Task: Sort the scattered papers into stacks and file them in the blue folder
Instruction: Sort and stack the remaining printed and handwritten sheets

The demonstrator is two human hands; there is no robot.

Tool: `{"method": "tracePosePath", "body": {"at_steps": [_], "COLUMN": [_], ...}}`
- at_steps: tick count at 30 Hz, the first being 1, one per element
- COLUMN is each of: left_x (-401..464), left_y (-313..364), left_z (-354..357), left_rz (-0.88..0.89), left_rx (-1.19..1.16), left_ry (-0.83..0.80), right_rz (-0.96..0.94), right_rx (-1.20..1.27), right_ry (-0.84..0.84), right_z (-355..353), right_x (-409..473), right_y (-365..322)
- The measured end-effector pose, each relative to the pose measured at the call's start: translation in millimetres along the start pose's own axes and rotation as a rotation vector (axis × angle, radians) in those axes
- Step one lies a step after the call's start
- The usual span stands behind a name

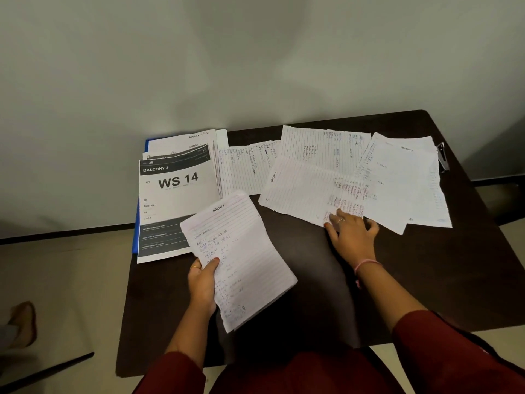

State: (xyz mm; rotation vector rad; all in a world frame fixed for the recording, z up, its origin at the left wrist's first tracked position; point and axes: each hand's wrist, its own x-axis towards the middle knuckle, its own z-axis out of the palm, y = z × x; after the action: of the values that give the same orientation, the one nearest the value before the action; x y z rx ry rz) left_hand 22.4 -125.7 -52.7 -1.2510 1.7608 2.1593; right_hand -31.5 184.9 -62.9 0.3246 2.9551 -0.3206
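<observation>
A plain pale wall backs a dark, smooth table point(426, 280) with rounded corners, and everything else is placed against that table. Spread over its far right half lie loose lined sheets point(321, 177), thin, creased and covered in handwriting, overlapping one another like fanned cards. On the table's far left corner sits a squared pile of glossy printed pages point(176, 194), the top one reading "WS 14" under a dark band, with other sheets tucked beneath it. The blue folder point(135, 237) lies under that pile, only a narrow blue strip showing along the pile's left edge. Near the table's middle, the left hand point(203, 285) grips a small stack of lined notes point(241, 263), thumb pressed on top, the paper slightly curled. The right hand point(353, 237) rests with fingers spread on the near edge of the loose sheets, pressing down without gripping. A small metal clip point(442, 157) sits at the table's far right edge.
</observation>
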Motion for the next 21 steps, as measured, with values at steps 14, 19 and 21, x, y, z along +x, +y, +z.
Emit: {"method": "tracePosePath", "body": {"at_steps": [14,19,21], "left_x": [-25,-39,-41], "left_y": [-6,-10,-12], "left_z": [55,106,125], "left_rz": [0.007,-0.008,-0.012], "left_rx": [-0.019,-0.084,-0.109], "left_ry": [-0.001,-0.033,-0.023], "right_rz": [-0.068,0.058,0.074], "right_rx": [0.315,0.589,0.620], "right_ry": [0.051,-0.061,-0.086], "right_z": [-7,-20,-22], "right_x": [13,40,49], "right_y": [3,24,31]}}
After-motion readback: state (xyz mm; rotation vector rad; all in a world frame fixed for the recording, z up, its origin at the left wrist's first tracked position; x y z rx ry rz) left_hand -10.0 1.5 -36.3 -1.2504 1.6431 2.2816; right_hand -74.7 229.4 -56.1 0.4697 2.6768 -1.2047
